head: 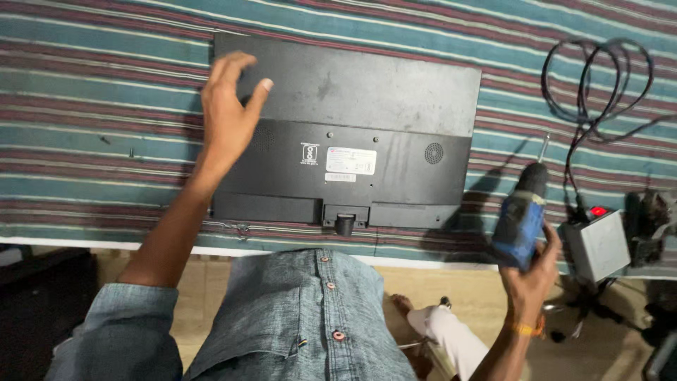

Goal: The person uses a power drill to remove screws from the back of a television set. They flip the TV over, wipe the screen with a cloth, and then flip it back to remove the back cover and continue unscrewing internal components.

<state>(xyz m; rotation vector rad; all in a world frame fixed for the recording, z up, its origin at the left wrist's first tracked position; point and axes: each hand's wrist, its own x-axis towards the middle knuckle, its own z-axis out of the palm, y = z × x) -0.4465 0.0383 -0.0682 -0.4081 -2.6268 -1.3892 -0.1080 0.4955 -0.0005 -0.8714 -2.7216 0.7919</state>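
A black flat monitor [367, 120] lies face down on a striped cloth [92, 85], its back panel up with a white label in the middle. My left hand [227, 116] hovers with fingers spread over the monitor's upper left corner and holds nothing. My right hand [530, 271] grips a blue and black cordless drill [522, 212] upright, off the monitor's lower right corner, its thin bit pointing up.
A black cable [589, 88] loops on the cloth at the upper right. A small grey box with a red switch [598, 243] and a dark device [649, 219] sit at the right edge. Two small screws [130, 152] lie left of the monitor.
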